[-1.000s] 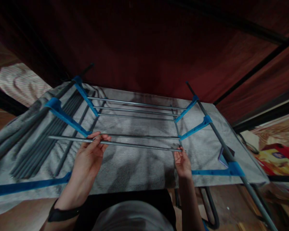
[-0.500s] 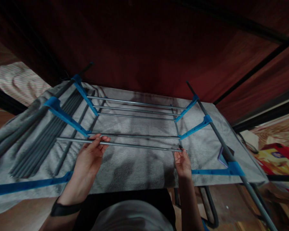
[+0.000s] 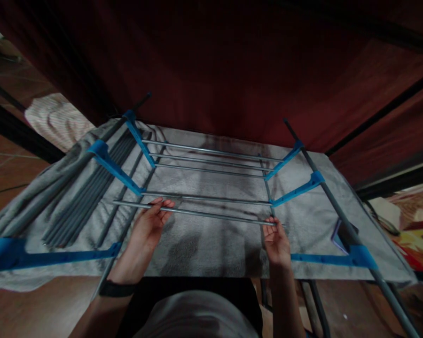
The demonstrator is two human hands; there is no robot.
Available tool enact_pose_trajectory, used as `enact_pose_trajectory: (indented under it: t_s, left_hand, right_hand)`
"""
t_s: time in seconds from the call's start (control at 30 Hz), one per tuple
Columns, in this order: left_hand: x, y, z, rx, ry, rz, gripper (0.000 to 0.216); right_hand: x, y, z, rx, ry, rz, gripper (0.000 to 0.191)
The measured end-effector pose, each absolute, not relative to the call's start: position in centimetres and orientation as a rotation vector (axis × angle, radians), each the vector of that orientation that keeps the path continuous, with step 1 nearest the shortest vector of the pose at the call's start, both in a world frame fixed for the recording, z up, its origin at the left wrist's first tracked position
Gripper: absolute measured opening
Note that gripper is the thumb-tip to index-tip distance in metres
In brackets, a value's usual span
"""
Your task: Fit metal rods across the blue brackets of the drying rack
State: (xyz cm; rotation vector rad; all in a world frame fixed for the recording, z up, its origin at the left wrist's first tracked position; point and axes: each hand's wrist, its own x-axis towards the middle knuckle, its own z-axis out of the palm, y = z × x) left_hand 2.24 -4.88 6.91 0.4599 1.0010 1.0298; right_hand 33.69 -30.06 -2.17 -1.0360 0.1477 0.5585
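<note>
A thin grey metal tube [image 3: 211, 215] lies across both my hands, held above the blanket. My left hand [image 3: 151, 225] grips it near its left part, with the tube's end sticking out past my fingers to the left. Close to its right end, my right hand [image 3: 275, 239] pinches it. Just beyond is a partly assembled rack of grey tubes with blue plastic brackets; the nearest left bracket [image 3: 118, 171] and right bracket [image 3: 296, 190] hold a crossbar [image 3: 225, 200]. Farther back, several crossbars [image 3: 211, 152] span the rear brackets.
Several loose grey tubes [image 3: 88, 197] lie side by side on the grey blanket [image 3: 211, 253] at left. Front blue brackets [image 3: 66, 259] flank me. Under the right upright [image 3: 333, 209] lies a small dark flat object [image 3: 343, 234]. A dark red curtain [image 3: 211, 70] hangs behind.
My view has shifted a little, so the scene sits farther right. The tube has moved slightly to the right relative to the rack, still held in both hands.
</note>
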Motion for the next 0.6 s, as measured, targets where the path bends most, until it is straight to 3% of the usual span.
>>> enact_pose_trajectory:
  t_s: [0.17,0.6]
  left_hand:
    - [2.3,-5.4,6.7,0.418,0.98,1.018,0.016]
    - [2.7,-7.0,4.8,0.381,0.844,0.962,0.019]
  right_hand:
    - [33.5,-30.0,-0.9,-1.014,0.153,0.623,0.016]
    - [31.6,-28.5,-0.1,-1.076,0.023,0.657,0.024]
